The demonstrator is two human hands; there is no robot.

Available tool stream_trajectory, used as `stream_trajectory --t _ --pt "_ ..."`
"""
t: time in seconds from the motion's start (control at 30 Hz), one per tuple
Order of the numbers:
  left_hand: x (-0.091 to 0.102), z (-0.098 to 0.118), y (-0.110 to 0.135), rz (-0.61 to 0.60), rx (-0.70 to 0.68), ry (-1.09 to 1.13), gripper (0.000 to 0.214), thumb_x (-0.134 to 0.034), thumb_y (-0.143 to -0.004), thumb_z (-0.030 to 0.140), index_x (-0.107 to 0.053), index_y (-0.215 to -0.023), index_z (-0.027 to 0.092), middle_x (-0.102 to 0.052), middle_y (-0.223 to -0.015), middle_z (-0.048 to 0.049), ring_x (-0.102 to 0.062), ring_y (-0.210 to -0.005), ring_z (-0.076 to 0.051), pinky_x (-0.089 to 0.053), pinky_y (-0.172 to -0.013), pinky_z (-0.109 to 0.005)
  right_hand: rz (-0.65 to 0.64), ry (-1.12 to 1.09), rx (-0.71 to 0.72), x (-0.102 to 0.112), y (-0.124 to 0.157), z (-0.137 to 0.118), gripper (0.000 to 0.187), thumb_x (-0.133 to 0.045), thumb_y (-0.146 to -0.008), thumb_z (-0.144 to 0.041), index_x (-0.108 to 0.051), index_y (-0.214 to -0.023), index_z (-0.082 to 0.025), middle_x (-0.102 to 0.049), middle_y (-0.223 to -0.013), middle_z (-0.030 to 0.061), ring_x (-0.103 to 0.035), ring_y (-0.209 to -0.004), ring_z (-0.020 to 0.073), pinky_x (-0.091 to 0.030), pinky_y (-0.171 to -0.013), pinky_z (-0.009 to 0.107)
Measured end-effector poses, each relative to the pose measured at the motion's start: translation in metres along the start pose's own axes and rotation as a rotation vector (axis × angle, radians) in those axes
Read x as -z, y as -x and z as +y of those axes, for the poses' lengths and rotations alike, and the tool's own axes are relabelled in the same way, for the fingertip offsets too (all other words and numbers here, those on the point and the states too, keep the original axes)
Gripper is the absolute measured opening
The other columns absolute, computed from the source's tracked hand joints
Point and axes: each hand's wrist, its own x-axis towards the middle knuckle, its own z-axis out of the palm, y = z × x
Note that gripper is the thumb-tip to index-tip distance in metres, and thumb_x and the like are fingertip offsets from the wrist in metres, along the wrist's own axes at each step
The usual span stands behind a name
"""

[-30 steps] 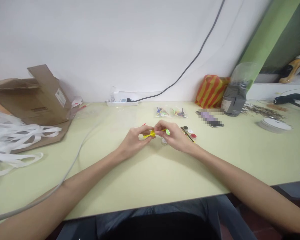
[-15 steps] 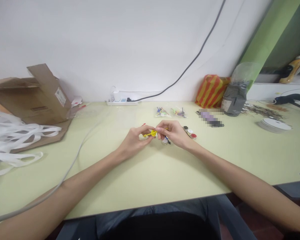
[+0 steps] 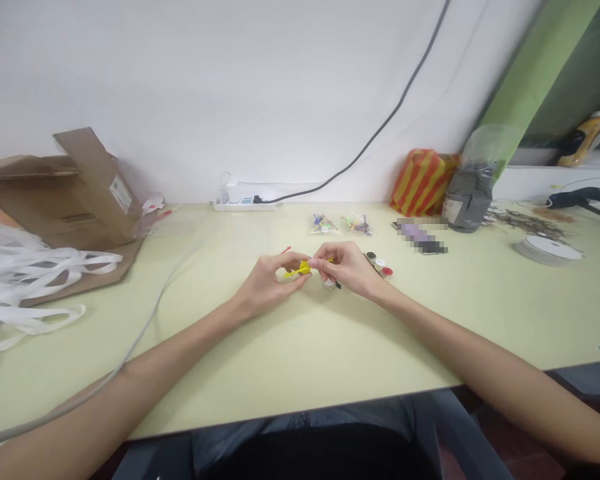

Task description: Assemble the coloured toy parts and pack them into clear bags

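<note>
Between my two hands is a yellow plastic piece (image 3: 304, 268) with a round middle and arrow-like arms. My left hand (image 3: 270, 283) grips it between thumb and fingers. From the other side my right hand (image 3: 346, 268) pinches it, hiding part of its right arm. A red arrow-shaped tip (image 3: 287, 250) shows behind my left fingers. Below my right hand, a small round container (image 3: 329, 284) and a dark arrow tip (image 3: 338, 285) are partly covered. Just right of that hand stand small pots with a black lid (image 3: 371, 256), a white lid (image 3: 380, 264) and a red lid (image 3: 387, 273).
Two clear bags of coloured pieces (image 3: 324, 224) lie farther back. A power strip (image 3: 245, 205) sits by the wall. At left are a cardboard box (image 3: 75, 207) and white ribbon (image 3: 50, 263); a grey cable (image 3: 155, 307) crosses my left forearm. A ribbon spool (image 3: 549, 250) lies right.
The yellow piece has turned slightly and shifted a little left in my fingers. The dark arrow under my right hand shows less. Both hands stay nearly in place.
</note>
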Motion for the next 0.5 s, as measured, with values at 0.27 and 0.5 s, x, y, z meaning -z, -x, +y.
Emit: stream_trajectory --t 0.27,0.5 --pt "0.0001 0.0004 0.0008 0.015 -0.026 -0.030 0.023 -0.058 -0.093 0.035 -0.073 -0.106 0.022 -0.074 -0.088 0.0007 -0.065 -0.075 -0.013 -0.038 -0.118 -0.045 -0.017 0.057 -0.006 0.0005 0.0003 0.0022 0.046 -0.071 -0.080 -0.061 -0.066 -0.076 -0.016 -0.054 -0.053 -0.0024 -0.048 -0.048 0.0100 -0.033 -0.046 0.022" --pt "0.0003 -0.0024 0.0017 -0.006 -0.103 -0.118 0.023 -0.057 -0.093 0.031 -0.072 -0.109 0.022 -0.077 -0.103 -0.0028 -0.071 -0.087 -0.017 -0.051 -0.103 -0.039 -0.071 0.118 0.000 0.0019 0.0015 0.0029 0.045 -0.068 -0.082 -0.060 -0.065 -0.074 -0.016 -0.053 -0.055 -0.0031 -0.047 -0.051 0.0100 -0.033 -0.049 0.023"
